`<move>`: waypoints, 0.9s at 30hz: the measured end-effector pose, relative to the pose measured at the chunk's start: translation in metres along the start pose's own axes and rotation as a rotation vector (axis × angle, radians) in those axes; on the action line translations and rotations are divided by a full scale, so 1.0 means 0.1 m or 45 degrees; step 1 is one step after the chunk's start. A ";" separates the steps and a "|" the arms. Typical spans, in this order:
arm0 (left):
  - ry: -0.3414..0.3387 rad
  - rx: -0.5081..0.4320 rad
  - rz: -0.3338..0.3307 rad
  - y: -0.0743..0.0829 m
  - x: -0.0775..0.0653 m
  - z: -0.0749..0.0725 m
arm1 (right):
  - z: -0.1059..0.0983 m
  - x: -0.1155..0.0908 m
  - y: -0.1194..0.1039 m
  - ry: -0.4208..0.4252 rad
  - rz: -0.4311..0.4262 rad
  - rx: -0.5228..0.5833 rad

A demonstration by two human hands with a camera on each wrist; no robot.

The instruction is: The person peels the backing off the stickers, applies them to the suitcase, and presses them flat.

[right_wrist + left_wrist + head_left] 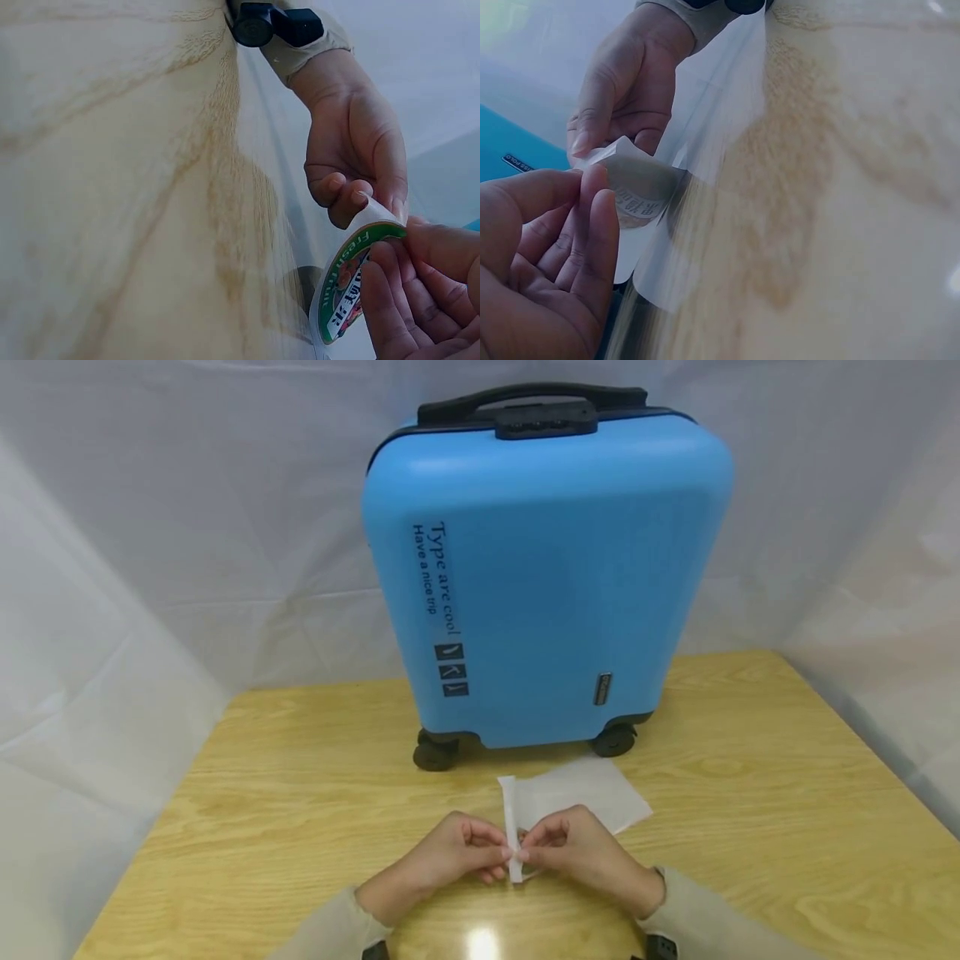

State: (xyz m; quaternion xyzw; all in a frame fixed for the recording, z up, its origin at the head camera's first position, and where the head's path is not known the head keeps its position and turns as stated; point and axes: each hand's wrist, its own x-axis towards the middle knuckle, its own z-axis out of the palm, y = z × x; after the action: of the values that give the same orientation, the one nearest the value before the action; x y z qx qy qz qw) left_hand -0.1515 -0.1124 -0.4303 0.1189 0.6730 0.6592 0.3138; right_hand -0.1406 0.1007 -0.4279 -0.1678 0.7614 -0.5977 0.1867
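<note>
In the head view both hands meet over the table just in front of the suitcase. My left hand (457, 852) pinches a narrow white paper strip (509, 806) between thumb and fingers. From the other side my right hand (581, 852) pinches at the same spot, its fingertips close against the left ones. The right wrist view shows a round green-edged fruit sticker (346, 296) with printed lettering, on white backing paper that curls up at the pinched edge. Right-hand fingers hold the sticker's upper edge there. Part of the sticker is hidden behind those fingers.
A blue hard-shell suitcase (547, 585) stands upright on its black wheels behind the hands. Beneath its front edge lies a thin white sheet (588, 789) on the wooden table (300, 793). White cloth (187, 485) hangs at the back and sides.
</note>
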 end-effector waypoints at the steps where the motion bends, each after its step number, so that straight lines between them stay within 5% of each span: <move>1: 0.002 0.002 -0.004 0.00 0.00 0.00 | 0.00 0.00 0.00 0.000 0.000 -0.003; 12: 0.046 0.038 -0.038 0.00 -0.01 -0.03 | -0.01 0.02 0.03 -0.023 0.001 0.032; 27: 0.161 0.121 0.017 0.04 -0.03 -0.09 | -0.01 0.01 0.04 0.045 0.003 0.145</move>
State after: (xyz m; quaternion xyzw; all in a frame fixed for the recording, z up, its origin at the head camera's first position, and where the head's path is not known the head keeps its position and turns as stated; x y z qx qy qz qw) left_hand -0.1553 -0.1213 -0.4259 0.0962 0.7211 0.6349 0.2603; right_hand -0.1421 0.1024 -0.4313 -0.1455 0.7295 -0.6427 0.1830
